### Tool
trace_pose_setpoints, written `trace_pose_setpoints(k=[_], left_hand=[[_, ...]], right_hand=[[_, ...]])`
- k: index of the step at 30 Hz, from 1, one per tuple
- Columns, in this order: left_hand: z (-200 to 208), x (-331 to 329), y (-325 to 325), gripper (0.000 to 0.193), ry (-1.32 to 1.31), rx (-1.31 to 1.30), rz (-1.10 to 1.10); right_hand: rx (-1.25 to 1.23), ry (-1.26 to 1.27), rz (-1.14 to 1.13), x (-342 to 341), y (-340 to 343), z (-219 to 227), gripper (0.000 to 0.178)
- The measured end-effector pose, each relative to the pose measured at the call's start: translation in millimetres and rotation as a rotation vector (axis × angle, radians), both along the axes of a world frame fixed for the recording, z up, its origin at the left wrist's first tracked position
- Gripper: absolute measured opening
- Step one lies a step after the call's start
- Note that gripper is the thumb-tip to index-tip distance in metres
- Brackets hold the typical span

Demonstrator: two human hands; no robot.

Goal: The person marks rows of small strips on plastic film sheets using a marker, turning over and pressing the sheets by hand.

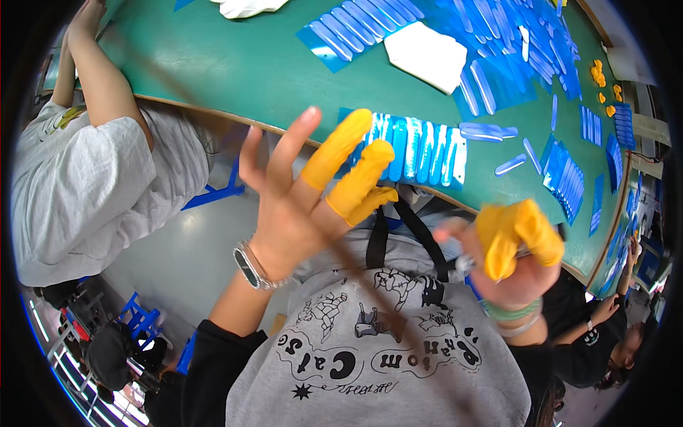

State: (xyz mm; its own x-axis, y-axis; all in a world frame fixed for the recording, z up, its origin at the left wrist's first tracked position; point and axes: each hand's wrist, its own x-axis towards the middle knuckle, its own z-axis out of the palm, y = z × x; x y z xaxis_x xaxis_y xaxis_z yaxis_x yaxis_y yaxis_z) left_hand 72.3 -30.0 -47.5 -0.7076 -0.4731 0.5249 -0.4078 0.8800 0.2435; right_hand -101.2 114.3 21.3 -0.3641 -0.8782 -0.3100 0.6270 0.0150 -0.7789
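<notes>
My left hand [284, 206] is raised at the near table edge, fingers spread and nothing in them. Yellow finger cots cover its thumb and two fingers. Just beyond its fingertips lies a blue sheet [427, 153] with a row of long, shiny, clear-blue strips, partly hidden by those fingers. My right hand [516, 245] is by the table edge to the right, over my lap. Its fingers, in yellow cots, are curled in and slightly blurred; whatever they may hold is hidden. Small loose blue strips [510, 165] lie on the table beyond it.
The green table [249, 78] bears a white folded cloth [427, 55], a large heap of blue strips [498, 35] and loose yellow finger cots [597, 73]. A person in a grey shirt [107, 192] sits at the left. Blue stools [139, 317] stand behind.
</notes>
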Motion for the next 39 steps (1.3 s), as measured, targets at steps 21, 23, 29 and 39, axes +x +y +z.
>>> trace_pose_setpoints(k=[21, 23, 29, 39], left_hand=[[0.2, 8.1, -13.5, 0.032, -0.086, -0.070, -0.145], [-0.9, 8.7, -11.7, 0.032, -0.080, -0.057, -0.139], [-2.7, 6.0, -13.0, 0.033, -0.061, -0.058, -0.142], [-3.4, 1.5, -9.9, 0.030, -0.018, -0.041, -0.121]], right_hand=[[-0.206, -0.447, -0.286, 39.8, -12.9, -38.7, 0.042], [-0.124, -0.402, -0.266, 39.0, -9.7, -38.4, 0.039], [-0.178, -0.412, -0.289, 40.2, -8.6, -41.0, 0.036], [-0.162, -0.406, -0.302, 42.5, -10.4, -40.3, 0.035]])
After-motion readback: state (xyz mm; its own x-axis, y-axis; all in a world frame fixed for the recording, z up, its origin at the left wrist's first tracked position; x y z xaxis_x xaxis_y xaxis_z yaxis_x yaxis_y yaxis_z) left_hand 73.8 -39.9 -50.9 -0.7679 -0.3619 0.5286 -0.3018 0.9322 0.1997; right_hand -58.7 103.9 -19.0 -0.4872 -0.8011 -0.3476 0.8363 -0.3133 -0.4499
